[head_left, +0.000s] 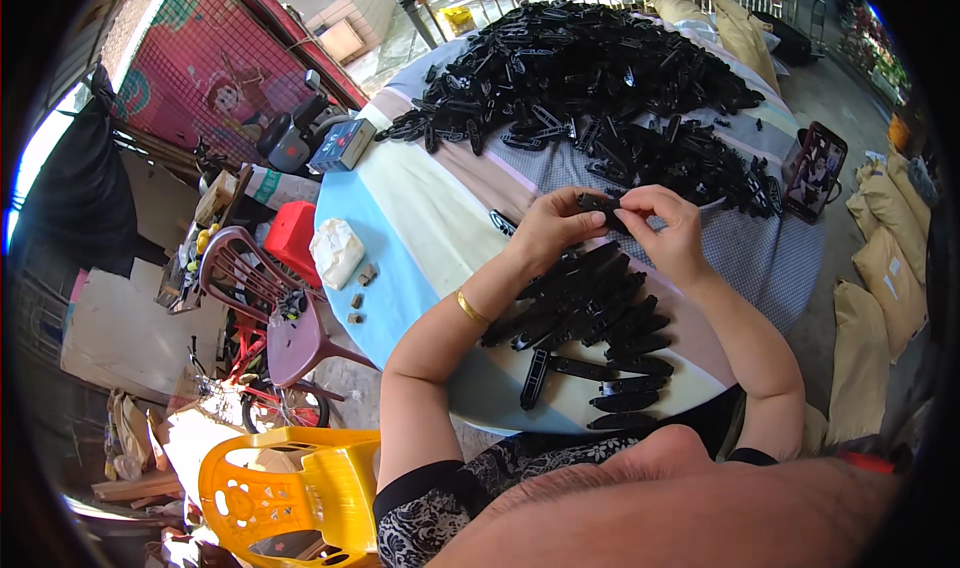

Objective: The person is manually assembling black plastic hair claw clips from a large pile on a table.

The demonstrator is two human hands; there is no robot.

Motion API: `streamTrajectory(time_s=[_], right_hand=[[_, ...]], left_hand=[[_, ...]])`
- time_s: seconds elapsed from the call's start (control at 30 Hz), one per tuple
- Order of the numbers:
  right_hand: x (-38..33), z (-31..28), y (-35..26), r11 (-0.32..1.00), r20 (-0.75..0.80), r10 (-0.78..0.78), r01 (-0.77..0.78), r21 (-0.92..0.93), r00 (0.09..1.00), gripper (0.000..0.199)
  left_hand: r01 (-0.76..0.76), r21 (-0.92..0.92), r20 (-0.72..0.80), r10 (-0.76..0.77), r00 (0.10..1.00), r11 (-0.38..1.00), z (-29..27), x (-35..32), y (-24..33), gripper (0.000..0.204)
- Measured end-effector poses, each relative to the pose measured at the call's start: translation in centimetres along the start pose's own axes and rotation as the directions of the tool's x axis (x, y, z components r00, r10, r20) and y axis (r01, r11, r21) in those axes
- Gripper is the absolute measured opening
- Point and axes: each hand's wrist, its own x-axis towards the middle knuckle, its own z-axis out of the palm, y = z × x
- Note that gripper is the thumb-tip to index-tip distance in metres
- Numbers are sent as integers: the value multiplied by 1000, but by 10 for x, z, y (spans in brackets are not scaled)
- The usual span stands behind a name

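Over the middle of a round cloth-covered table, my left hand (557, 226) grips a small black plastic part (598, 204) between thumb and fingers. My right hand (668, 230) pinches at the same part from the other side, its thumb and forefinger closed. Whether the right fingers hold a separate tiny piece is hidden. Below my hands lies a group of long black plastic parts (580, 313), several lined up near the table's front edge. Beyond them spreads a large heap of similar black parts (590, 78).
A phone (815, 173) stands at the table's right edge. At left on the table are a crumpled white bag (337, 253), small brown blocks (367, 275) and a box (342, 146). A yellow chair (290, 488) and purple chair (300, 353) stand left; sacks (862, 353) line the right.
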Motion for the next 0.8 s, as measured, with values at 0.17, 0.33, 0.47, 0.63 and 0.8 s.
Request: streamTrajectory(time_s=[0.17,0.33,0.47,0.63,0.8], right_hand=[[2,-4,-3,917,94,-290,305,-257,952,10],[3,-5,-6,929,88,-258,272,-252,962,11],[6,-9,-6,997,-8,71,-71,10,997,13],[8,-10,-8,924,167,-341,362,-122,925,15],[5,-9,-10,839,250,-458,507,-195,853,19]], left_hand=[[-10,25,-44,11,999,1000,3,0,-3,34],[-18,28,-59,20,998,999,6,-5,1,37],[-84,62,-110,90,990,995,10,-5,6,36],[142,-55,23,-140,990,988,4,-5,7,30],[151,54,0,-151,989,987,4,-7,6,28]])
